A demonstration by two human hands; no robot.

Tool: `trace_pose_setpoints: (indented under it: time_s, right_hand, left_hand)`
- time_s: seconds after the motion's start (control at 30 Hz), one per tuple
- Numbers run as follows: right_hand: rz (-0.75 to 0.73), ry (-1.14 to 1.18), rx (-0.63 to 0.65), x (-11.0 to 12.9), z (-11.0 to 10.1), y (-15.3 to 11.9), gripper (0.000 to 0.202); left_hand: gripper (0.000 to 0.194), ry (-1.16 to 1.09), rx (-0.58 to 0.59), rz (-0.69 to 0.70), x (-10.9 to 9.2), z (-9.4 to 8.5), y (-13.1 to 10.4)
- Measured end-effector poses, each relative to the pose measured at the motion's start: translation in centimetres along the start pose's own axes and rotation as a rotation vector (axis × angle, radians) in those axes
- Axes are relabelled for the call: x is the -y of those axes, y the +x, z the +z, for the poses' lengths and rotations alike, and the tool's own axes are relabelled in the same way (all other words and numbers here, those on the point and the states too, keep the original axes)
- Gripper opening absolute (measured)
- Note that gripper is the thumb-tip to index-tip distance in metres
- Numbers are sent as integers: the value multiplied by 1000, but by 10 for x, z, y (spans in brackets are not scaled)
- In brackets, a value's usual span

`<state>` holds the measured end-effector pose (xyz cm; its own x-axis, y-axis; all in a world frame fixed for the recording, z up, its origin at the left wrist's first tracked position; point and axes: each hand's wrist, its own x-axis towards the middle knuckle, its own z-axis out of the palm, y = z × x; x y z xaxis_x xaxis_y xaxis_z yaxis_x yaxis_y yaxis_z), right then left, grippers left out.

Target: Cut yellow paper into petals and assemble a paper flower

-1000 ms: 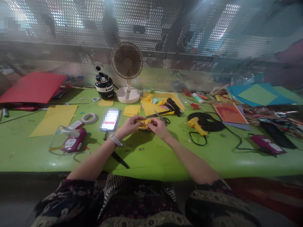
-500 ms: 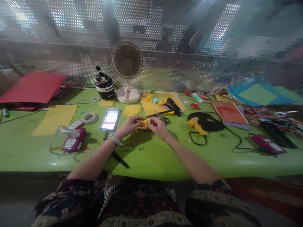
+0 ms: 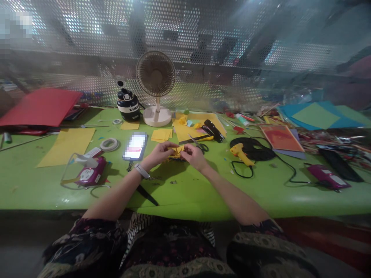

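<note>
Between my two hands is a small folded yellow paper piece [image 3: 177, 151] with a dark lower edge. My left hand [image 3: 159, 153] pinches its left side, and my right hand [image 3: 194, 156] pinches its right side. Fingers cover much of the piece. Just behind the right hand lie open scissors [image 3: 199, 144] and a yellow-and-black cutter [image 3: 199, 139]. A stack of yellow paper squares [image 3: 161, 134] sits behind the left hand. Left of that hand is a phone [image 3: 135, 146] with a lit screen.
A fan [image 3: 157, 117] and black bottle [image 3: 128, 106] stand at the back. On the right are a yellow glue gun [image 3: 242, 155], its cable and a purple power strip [image 3: 329, 177]. Another purple power strip [image 3: 92, 172] and white tape [image 3: 109, 144] lie left.
</note>
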<state>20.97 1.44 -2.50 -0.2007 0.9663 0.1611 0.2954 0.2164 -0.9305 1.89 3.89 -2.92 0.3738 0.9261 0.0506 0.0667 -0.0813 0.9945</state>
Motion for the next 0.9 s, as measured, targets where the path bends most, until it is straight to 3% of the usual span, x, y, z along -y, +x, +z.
trace_pose_setpoints:
  time_s: [0.17, 0.33, 0.67, 0.9]
  right_hand:
    - [-43, -76, -110, -2, 2, 0, 36]
    - [-322, -311, -170, -4, 1, 1, 15]
    - [-435, -341, -160, -5, -2, -1, 22]
    - [-603, -440, -272, -7, 0, -1, 22]
  left_hand:
    - [38, 34, 3, 60, 6, 0, 1]
    - [38, -8, -15, 60, 8, 0, 2]
    - [39, -128, -27, 46, 9, -2, 2]
    - [41, -307, -36, 15, 1, 7, -2]
